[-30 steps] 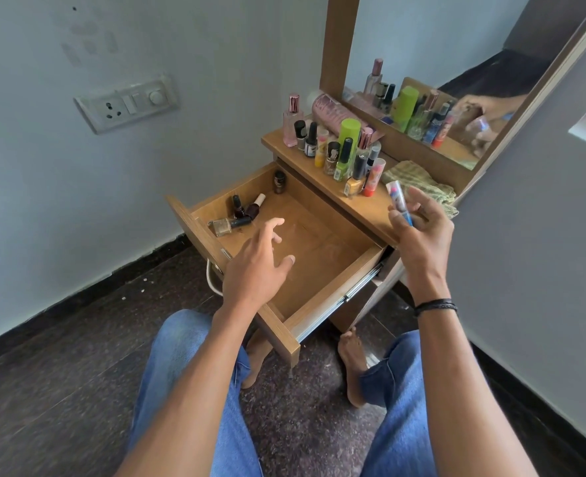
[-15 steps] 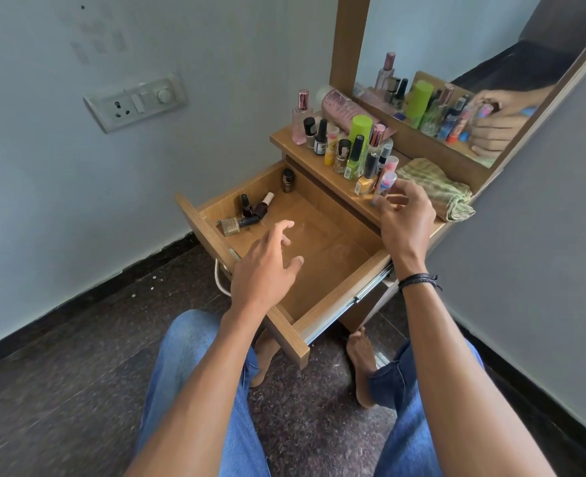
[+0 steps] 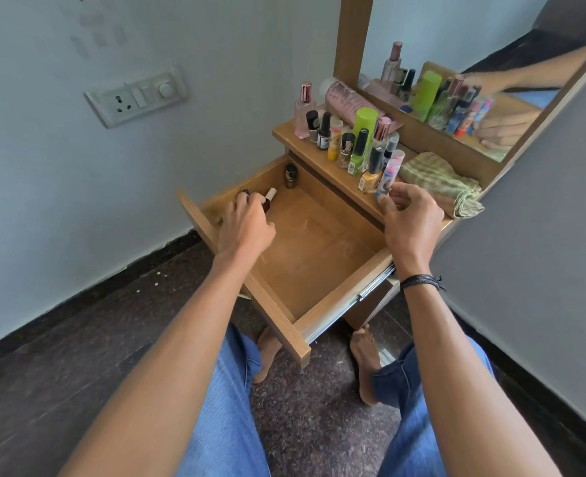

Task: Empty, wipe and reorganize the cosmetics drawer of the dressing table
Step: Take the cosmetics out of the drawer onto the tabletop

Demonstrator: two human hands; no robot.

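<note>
Drawer point(image 3: 312, 256) almost emptied; right hand point(image 3: 410, 218) pinches a tube point(image 3: 389, 173) on the worktop point(image 3: 298, 142); left hand point(image 3: 246, 225) curls over remaining bottles point(image 3: 269, 199), grip unclear; wiping, reorganizing remain.

— What is the left hand point(image 3: 246, 225) hiding?
— It is covering bottles point(image 3: 269, 197) in the drawer point(image 3: 319, 263) corner, grip unclear; the frame is cropping the mirror point(image 3: 456, 29), top and right.
</note>
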